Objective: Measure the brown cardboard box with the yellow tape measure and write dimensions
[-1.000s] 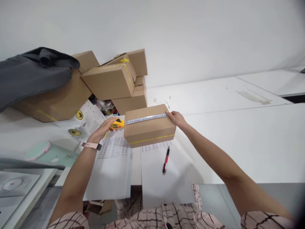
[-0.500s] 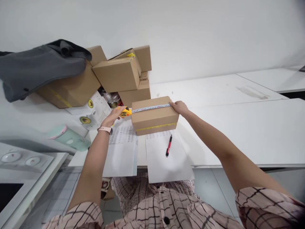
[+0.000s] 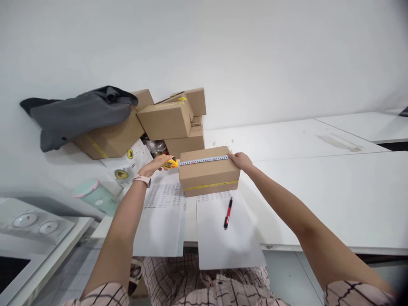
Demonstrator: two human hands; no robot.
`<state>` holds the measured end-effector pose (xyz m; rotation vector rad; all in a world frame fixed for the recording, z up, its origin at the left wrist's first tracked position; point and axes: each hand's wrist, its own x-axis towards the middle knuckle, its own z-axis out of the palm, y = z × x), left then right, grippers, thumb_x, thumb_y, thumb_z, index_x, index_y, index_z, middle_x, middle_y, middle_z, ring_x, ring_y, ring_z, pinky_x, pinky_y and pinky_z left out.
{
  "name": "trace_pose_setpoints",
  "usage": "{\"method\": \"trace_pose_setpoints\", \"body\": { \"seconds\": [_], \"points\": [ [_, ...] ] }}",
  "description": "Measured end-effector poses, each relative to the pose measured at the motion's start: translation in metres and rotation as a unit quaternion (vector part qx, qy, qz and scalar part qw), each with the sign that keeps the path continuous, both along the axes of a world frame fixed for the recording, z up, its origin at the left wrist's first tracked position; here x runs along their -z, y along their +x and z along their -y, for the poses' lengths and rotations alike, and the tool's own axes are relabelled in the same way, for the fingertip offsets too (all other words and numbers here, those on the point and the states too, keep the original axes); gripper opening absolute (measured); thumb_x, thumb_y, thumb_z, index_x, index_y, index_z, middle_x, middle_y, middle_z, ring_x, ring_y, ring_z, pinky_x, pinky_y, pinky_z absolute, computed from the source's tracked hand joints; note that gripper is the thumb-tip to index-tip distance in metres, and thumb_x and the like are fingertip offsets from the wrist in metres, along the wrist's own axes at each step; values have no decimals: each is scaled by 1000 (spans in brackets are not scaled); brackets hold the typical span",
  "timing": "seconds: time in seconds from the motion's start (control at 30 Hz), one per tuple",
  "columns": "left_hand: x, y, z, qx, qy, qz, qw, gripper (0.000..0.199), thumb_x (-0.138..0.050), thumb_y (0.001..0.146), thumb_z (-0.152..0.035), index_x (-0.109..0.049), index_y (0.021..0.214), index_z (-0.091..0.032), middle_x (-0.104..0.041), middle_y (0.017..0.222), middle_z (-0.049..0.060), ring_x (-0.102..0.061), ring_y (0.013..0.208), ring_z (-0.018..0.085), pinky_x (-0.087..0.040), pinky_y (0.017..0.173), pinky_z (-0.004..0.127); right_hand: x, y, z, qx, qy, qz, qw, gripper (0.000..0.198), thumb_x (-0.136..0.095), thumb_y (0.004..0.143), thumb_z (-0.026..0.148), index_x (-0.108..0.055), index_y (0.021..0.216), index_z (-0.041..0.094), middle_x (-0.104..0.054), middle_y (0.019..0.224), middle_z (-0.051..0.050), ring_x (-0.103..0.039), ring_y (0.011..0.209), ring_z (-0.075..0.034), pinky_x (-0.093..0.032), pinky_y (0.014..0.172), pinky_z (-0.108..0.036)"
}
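Note:
A closed brown cardboard box (image 3: pixel 208 174) with yellow tape along its front side sits on the white table. My left hand (image 3: pixel 157 165), with a watch on its wrist, is closed round the yellow case of a tape measure (image 3: pixel 171 163) just left of the box. The white blade runs straight across the box's top to the right edge. There my right hand (image 3: pixel 240 160) holds the blade's end down against the box. Its thumb and fingertips are partly hidden. Printed sheets (image 3: pixel 162 225) lie in front of the box on the left, and another sheet (image 3: pixel 228 250) on the right bears a red and black pen (image 3: pixel 228 213).
Stacked cardboard boxes (image 3: pixel 165 121) stand against the wall at the back left, with a dark grey bag (image 3: pixel 84 111) over some. A mint-green container (image 3: pixel 97 196) and a white appliance with knobs (image 3: pixel 35 225) are at the left. The white table (image 3: pixel 318 187) stretches right.
The whole scene sits lower in the picture as my head view tilts up. Both hands keep their places on the tape measure and box.

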<state>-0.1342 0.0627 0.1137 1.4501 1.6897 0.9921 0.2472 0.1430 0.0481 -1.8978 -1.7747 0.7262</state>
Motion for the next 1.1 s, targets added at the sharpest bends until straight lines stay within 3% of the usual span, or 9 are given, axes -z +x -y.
{"method": "trace_pose_setpoints", "body": {
  "seconds": [0.17,0.3,0.4,0.47,0.53,0.63,0.73,0.9,1.1],
  "points": [
    [5,-4,-9,18,-28,-42,999,40,-69,73,-58,-71,80,-19,-71,76,6,-59,60,19,-31,51,27,0,-1,1,8,-2,2,1000,48,-44,96,59,-64,79,19,-74,100,-13,-66,88,-26,-39,66,-32],
    [-9,0,0,48,-24,-44,998,41,-68,76,-58,-73,81,-18,-70,77,7,-58,62,19,-32,51,26,-8,5,1,28,18,-2,999,40,-50,94,55,-64,80,20,-73,94,-10,-63,81,-22,-37,65,-31],
    [-15,17,38,128,-33,-24,991,41,-72,77,-53,-75,97,-17,-72,88,7,-61,70,19,-38,53,25,-22,12,-6,29,99,-78,992,36,-55,91,54,-64,82,20,-69,82,-5,-57,70,-18,-36,62,-29],
    [-5,41,74,224,-73,50,971,51,-70,83,-50,-67,121,-17,-72,104,9,-64,74,17,-43,54,24,-32,8,-16,-32,163,-145,976,36,-57,89,53,-64,81,19,-68,80,-4,-56,69,-16,-38,63,-29],
    [17,75,109,255,-134,160,944,60,-72,82,-51,-58,130,-18,-69,106,10,-66,70,17,-46,50,24,-41,-5,-28,-133,201,-165,956,34,-58,89,51,-66,81,19,-70,84,-5,-58,76,-17,-42,70,-29],
    [54,132,137,212,-119,341,908,58,-74,79,-53,-54,122,-20,-67,107,9,-70,71,19,-52,51,27,-47,-39,-49,-228,199,-90,949,32,-55,92,44,-70,82,18,-74,96,-8,-62,92,-20,-45,84,-30],
    [73,175,132,144,-74,407,899,55,-71,78,-60,-57,109,-18,-66,107,10,-70,65,19,-52,49,28,-42,-72,-64,-216,160,1,963,33,-51,96,42,-74,92,19,-74,112,-10,-63,104,-24,-45,93,-34],
    [66,200,110,87,-68,430,896,56,-67,78,-64,-62,104,-14,-68,96,10,-68,61,18,-51,48,28,-25,-90,-72,-197,128,39,971,33,-54,96,43,-75,102,19,-72,117,-15,-64,107,-29,-46,93,-40],
    [63,214,123,78,-78,451,886,54,-70,75,-65,-64,97,-15,-66,86,5,-68,59,18,-52,48,29,-16,-81,-75,-201,116,13,973,33,-58,93,49,-74,94,20,-75,96,-7,-65,91,-22,-46,80,-30]
  ]
}}
